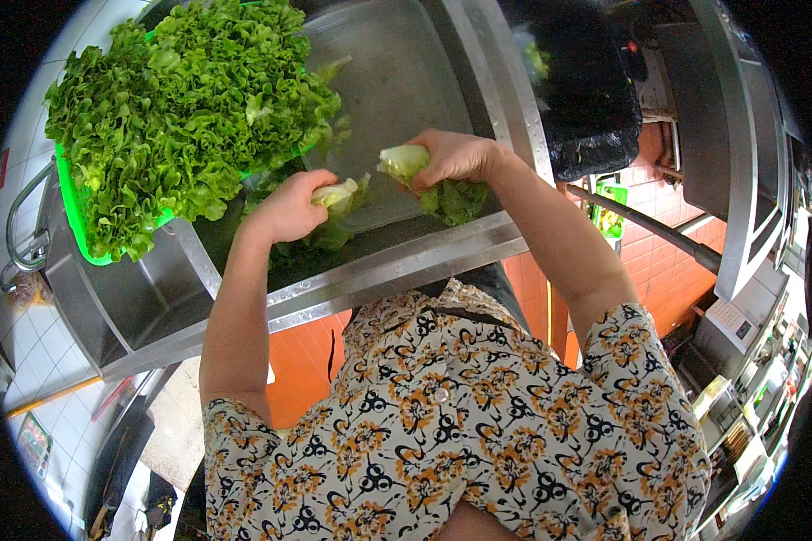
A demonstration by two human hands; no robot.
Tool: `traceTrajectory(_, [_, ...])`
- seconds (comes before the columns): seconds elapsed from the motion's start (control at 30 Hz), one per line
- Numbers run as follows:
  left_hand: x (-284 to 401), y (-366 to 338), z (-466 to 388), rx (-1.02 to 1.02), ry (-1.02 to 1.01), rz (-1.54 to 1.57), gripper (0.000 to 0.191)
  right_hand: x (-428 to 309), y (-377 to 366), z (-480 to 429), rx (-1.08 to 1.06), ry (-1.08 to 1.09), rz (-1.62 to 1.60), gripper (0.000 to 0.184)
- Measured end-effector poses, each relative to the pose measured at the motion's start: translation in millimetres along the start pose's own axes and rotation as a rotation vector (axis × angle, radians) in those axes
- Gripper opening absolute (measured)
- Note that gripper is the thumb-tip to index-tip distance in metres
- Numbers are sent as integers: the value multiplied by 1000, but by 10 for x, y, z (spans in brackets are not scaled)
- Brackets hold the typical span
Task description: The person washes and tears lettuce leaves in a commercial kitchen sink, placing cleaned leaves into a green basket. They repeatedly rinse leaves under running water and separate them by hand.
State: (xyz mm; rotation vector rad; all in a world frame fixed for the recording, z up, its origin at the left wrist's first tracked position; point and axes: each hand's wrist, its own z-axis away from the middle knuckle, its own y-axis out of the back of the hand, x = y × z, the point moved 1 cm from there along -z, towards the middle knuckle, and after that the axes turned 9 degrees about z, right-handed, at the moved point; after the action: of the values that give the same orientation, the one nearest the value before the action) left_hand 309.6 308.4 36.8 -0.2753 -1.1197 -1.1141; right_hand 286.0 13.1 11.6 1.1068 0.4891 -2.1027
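Observation:
My left hand (288,208) grips a piece of lettuce by its pale stem end (335,196), low over the sink basin. Its green leaves hang below and are partly hidden by the hand. On the right, my right hand (446,162) holds another lettuce piece (406,161), its pale cut base turned left and its darker leaves hanging beneath my wrist. A gap separates the two pieces. Below them lies the steel sink basin (386,81), which seems to hold water with loose leaf bits (335,67). Heaped green leaf lettuce (196,101) fills a bright green plastic basket (74,209) at the upper left.
The steel sink rim (392,257) runs between me and the basin. A second sink compartment (149,291) and a curved faucet (17,216) are at left. Right of the sink stands a bin lined with a black plastic bag (582,88). A small green basket (610,209) sits farther right.

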Motion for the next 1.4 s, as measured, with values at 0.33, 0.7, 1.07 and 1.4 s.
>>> traceTrajectory(0.33, [-116, -454, 28, 177, 178, 1171, 41, -67, -93, -128, 524, -201, 347, 51])
traceTrajectory(0.7, [-102, -561, 8, 212, 165, 1302, 43, 247, -41, -308, 671, -304, 413, 58])
traceTrajectory(1.07, [6, -640, -119, 276, 294, 1239, 38, -230, -302, 33, 603, 47, 253, 74])
traceTrajectory(1.4, [295, -189, -120, -187, 142, -111, 24, -346, -247, 263, -85, 3, 532, 47])
